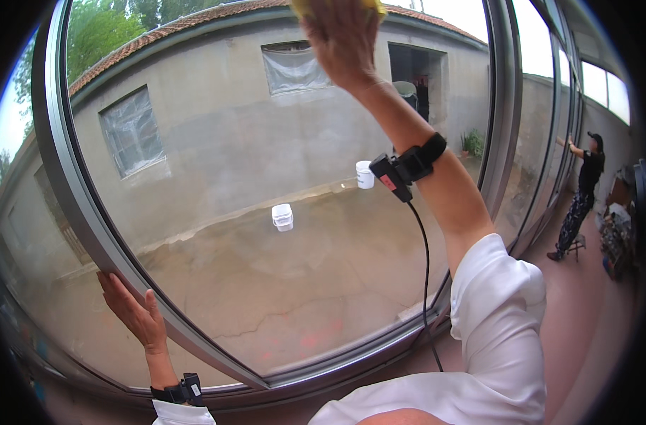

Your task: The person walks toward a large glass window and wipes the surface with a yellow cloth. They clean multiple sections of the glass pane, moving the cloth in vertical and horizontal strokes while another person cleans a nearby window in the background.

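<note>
My right hand (pixel 344 45) is raised high and presses a yellow cloth or sponge (pixel 375 7), cut off by the top edge of the view, against the window pane (pixel 301 276). The fingertips on it are out of view. Lower down on the left, my left hand (pixel 137 313) rests flat with spread fingers against the grey metal window frame (pixel 102 249), holding nothing. Each of my arms bears a black strapped device, and a black cable (pixel 426 265) hangs from the one on the right.
Another person (pixel 583 180) stands at the far right by the windows, arms raised to the glass, near a small stool (pixel 577 243). Bagged items (pixel 615 234) are piled beside the wall. Through the pane show two white buckets (pixel 283 218) and a grey building (pixel 211 133).
</note>
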Demonstrator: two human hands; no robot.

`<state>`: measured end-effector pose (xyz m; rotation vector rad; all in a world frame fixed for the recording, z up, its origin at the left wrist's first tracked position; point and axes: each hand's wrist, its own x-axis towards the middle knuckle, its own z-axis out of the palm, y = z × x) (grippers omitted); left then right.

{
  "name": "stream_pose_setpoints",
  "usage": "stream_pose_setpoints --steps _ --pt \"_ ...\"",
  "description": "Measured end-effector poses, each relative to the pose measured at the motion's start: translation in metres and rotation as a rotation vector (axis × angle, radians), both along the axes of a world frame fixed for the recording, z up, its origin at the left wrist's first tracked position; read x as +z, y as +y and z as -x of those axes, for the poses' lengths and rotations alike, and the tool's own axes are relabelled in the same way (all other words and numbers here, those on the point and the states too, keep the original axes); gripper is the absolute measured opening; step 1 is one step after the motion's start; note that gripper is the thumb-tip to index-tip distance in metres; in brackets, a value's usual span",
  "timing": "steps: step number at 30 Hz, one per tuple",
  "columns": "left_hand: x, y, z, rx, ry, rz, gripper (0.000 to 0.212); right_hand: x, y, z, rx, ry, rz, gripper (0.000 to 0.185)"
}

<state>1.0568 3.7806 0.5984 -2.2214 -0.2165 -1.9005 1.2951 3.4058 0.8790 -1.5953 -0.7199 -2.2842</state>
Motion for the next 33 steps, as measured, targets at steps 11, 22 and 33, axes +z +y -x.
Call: stream_pose_setpoints --steps 11,22,33 --pt "-0.026 -0.005 -0.02 -0.138 -0.076 0.012 0.058 0.017 -0.027 -0.026 -0.099 -0.151 0.058 0.05" --pt "-0.03 -0.012 -0.033 -0.243 -0.072 0.031 0.057 0.117 0.189 0.026 0.019 -0.115 -0.031 0.051" --pt "-0.019 -0.028 -0.037 -0.164 -0.077 -0.027 0.056 0.095 0.152 0.064 0.131 -0.21 0.51 0.045"
